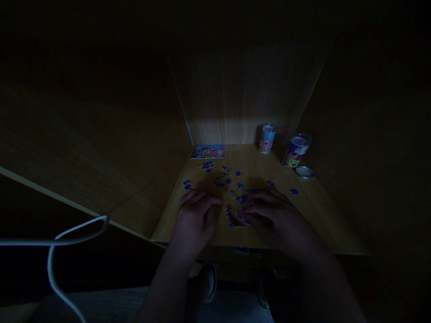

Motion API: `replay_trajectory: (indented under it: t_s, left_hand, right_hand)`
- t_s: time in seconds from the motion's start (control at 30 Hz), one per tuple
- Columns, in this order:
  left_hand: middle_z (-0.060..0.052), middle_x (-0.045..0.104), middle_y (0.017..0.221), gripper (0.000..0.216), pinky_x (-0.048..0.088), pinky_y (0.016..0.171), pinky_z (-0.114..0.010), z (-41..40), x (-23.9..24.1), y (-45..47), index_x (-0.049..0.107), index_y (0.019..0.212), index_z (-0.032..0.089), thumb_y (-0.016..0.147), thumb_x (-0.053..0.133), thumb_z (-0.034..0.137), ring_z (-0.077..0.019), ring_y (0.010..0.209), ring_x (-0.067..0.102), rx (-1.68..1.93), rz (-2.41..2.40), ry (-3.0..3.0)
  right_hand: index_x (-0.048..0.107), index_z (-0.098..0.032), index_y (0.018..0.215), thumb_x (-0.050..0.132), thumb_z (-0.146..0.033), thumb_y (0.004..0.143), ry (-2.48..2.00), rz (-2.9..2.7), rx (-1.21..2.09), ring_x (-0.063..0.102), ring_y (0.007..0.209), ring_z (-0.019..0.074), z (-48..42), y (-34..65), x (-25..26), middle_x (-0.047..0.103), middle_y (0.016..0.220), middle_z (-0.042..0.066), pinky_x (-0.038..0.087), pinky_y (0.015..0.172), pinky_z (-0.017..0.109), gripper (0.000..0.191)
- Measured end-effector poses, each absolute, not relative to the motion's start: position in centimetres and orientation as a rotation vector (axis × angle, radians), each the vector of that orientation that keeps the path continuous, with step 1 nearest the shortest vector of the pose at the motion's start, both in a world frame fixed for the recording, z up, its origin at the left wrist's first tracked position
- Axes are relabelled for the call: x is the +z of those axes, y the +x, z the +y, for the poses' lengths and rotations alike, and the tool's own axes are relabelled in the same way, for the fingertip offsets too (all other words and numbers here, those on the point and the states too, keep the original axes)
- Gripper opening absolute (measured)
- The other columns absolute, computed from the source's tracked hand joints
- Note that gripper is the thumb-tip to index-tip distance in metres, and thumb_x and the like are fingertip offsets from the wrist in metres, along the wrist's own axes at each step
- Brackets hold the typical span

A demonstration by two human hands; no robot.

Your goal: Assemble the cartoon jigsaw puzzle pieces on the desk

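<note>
A partly joined jigsaw puzzle [237, 217] lies near the front edge of the wooden surface, with a reddish-brown area and blue edge pieces. My right hand [274, 217] is over its right side, fingertips pinched on a puzzle piece at the joined part; the fingers hide most of that piece. To the left of the puzzle, my left hand [195, 215] rests with curled fingers, and nothing shows in it. Loose blue-backed puzzle pieces [228, 181] are scattered beyond both hands, with another small cluster [187, 184] just past my left hand.
A cartoon picture card [208, 151] lies at the back left. Two cartoon-printed cans [267, 140] [296, 151] stand at the back right, with a round lid [305, 172] beside the nearer one. Wooden panels enclose the dim space. A white cable [54, 260] hangs at lower left.
</note>
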State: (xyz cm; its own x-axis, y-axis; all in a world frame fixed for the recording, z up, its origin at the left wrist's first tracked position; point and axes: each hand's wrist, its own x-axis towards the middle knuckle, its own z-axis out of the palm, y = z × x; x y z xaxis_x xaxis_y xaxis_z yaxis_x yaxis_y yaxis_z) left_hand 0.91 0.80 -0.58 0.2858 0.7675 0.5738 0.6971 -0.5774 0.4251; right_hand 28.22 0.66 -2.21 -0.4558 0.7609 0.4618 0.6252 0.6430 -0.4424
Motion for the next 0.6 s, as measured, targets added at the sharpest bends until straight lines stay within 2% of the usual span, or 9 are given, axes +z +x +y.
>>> replay_trajectory:
  t_s: [0.23, 0.6]
  left_hand:
    - [-0.002, 0.083, 0.100, 0.031, 0.052, 0.089, -0.046, 0.67, -0.59, 1.64, 0.081, 0.104, 0.026, 0.100, 0.061, 0.003, -0.0265, 0.097, 0.071, 0.963, 1.192, 2.546]
    - [-0.002, 0.082, 0.099, 0.027, 0.051, 0.091, -0.047, 0.56, -0.50, 1.83, 0.079, 0.101, 0.025, 0.099, 0.063, 0.004, -0.0279, 0.100, 0.071, 0.883, 1.227, 2.576]
  right_hand:
    - [0.083, -0.036, 0.112, 0.075, -0.025, 0.106, -1.064, -2.230, 0.300, 0.074, 0.117, 0.0250, 0.76, 28.18, -2.07, 0.082, 0.124, 0.001, 0.061, 0.106, 0.050, 0.015]
    - [0.084, -0.034, 0.113, 0.074, -0.024, 0.106, -1.080, -2.240, 0.291, 0.075, 0.119, 0.0261, 0.77, 28.20, -2.12, 0.082, 0.126, 0.003, 0.061, 0.106, 0.051, 0.015]
